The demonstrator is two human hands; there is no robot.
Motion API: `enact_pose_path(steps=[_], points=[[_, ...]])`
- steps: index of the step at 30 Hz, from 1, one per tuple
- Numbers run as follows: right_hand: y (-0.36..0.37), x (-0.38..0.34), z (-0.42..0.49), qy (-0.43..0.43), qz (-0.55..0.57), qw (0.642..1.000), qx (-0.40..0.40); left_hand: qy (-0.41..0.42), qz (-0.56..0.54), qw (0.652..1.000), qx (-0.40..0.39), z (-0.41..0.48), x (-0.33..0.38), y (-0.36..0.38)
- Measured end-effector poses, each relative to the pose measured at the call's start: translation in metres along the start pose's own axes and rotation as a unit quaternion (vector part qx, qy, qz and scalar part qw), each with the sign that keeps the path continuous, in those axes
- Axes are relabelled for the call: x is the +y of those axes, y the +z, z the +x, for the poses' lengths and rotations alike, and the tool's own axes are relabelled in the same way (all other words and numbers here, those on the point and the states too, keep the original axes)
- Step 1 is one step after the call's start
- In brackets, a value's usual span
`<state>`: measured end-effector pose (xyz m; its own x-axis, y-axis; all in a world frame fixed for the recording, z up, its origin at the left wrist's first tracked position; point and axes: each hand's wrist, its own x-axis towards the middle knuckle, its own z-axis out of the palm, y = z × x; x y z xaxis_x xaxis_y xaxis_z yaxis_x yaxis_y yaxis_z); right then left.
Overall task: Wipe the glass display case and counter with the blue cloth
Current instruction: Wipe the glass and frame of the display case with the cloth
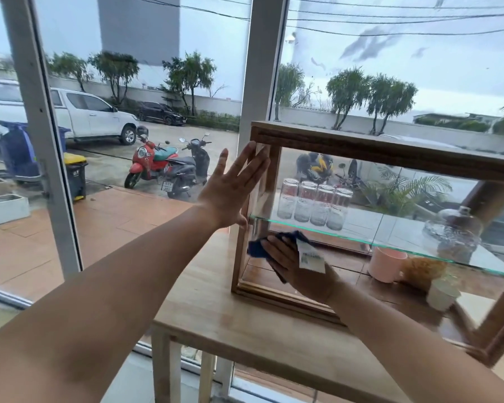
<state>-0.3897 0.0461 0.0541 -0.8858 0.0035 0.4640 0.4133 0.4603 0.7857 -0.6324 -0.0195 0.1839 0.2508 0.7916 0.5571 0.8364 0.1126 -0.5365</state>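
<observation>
A wood-framed glass display case (390, 152) stands on a light wooden counter (204, 309) by the window. My left hand (230, 187) lies flat with fingers spread against the case's left end panel, holding nothing. My right hand (297, 266) presses the blue cloth (258, 247) against the lower front glass near the left corner. A white label hangs from the cloth over my fingers. Inside, a glass shelf (390, 242) carries several upturned drinking glasses (312, 203).
A pink mug (386, 264), a small white cup (442, 293) and a glass dome (454, 231) sit inside the case at the right. Large window panes and a white frame post (262, 68) stand right behind. The counter's edge drops off at the left.
</observation>
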Motion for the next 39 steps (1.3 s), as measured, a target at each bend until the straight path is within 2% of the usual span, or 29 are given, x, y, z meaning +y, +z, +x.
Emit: enact_pose_path(steps=[3, 5, 7, 9, 11, 12, 14, 16, 18, 20, 23, 26, 28, 30, 31, 33, 36, 39], points=[[-0.006, -0.003, -0.024, -0.062, -0.013, 0.997, -0.036, -0.011, 0.0, 1.0, -0.001, -0.004, 0.004, 0.0], [-0.018, 0.016, -0.013, -0.046, -0.044, 0.997, -0.032, -0.016, -0.008, 1.0, -0.001, -0.007, 0.008, 0.001], [-0.033, 0.046, 0.012, 0.068, -0.04, 0.997, 0.013, -0.019, -0.018, 1.0, 0.003, -0.01, 0.011, 0.003], [-0.047, 0.077, 0.037, 0.208, -0.003, 0.977, 0.049, -0.014, -0.014, 1.0, 0.009, -0.014, 0.013, 0.007], [-0.053, 0.085, 0.05, 0.278, 0.026, 0.958, 0.067, -0.001, 0.005, 1.0, 0.007, -0.022, 0.017, 0.012], [-0.05, 0.079, 0.05, 0.282, 0.027, 0.956, 0.07, 0.003, 0.017, 1.0, 0.004, -0.028, 0.022, 0.016], [-0.033, 0.05, 0.037, 0.219, 0.018, 0.974, 0.047, 0.007, 0.042, 0.999, -0.003, -0.041, 0.035, 0.025], [-0.018, 0.01, 0.008, 0.079, 0.0, 0.997, -0.019, 0.011, 0.046, 0.999, -0.013, -0.052, 0.049, 0.034], [-0.01, -0.022, -0.029, -0.051, -0.03, 0.995, -0.077, 0.02, 0.032, 0.999, -0.027, -0.062, 0.062, 0.045], [-0.014, -0.036, -0.052, -0.1, -0.017, 0.985, -0.137, 0.028, 0.032, 0.998, -0.037, -0.071, 0.07, 0.056], [-0.022, -0.019, -0.045, -0.066, 0.001, 0.991, -0.113, 0.03, 0.027, 0.999, -0.025, -0.08, 0.074, 0.068], [-0.029, 0.019, -0.01, 0.086, -0.01, 0.996, -0.032, 0.035, 0.027, 0.999, -0.005, -0.08, 0.07, 0.074], [-0.032, 0.03, 0.01, 0.207, 0.012, 0.978, -0.005, 0.04, 0.023, 0.999, -0.001, -0.079, 0.068, 0.075], [-0.027, 0.019, 0.019, 0.266, 0.021, 0.964, 0.01, 0.043, 0.029, 0.999, 0.001, -0.08, 0.068, 0.075], [-0.021, 0.006, 0.018, 0.26, 0.023, 0.965, 0.013, 0.041, 0.034, 0.999, 0.001, -0.079, 0.069, 0.075], [-0.007, -0.025, 0.008, 0.188, 0.024, 0.982, 0.004, 0.037, 0.04, 0.999, 0.001, -0.079, 0.07, 0.073], [0.006, -0.067, -0.012, 0.048, 0.015, 0.996, -0.069, 0.037, 0.034, 0.999, -0.014, -0.08, 0.071, 0.069], [0.012, -0.081, -0.015, -0.003, 0.029, 0.991, -0.131, 0.028, 0.028, 0.999, -0.025, -0.081, 0.074, 0.069]])
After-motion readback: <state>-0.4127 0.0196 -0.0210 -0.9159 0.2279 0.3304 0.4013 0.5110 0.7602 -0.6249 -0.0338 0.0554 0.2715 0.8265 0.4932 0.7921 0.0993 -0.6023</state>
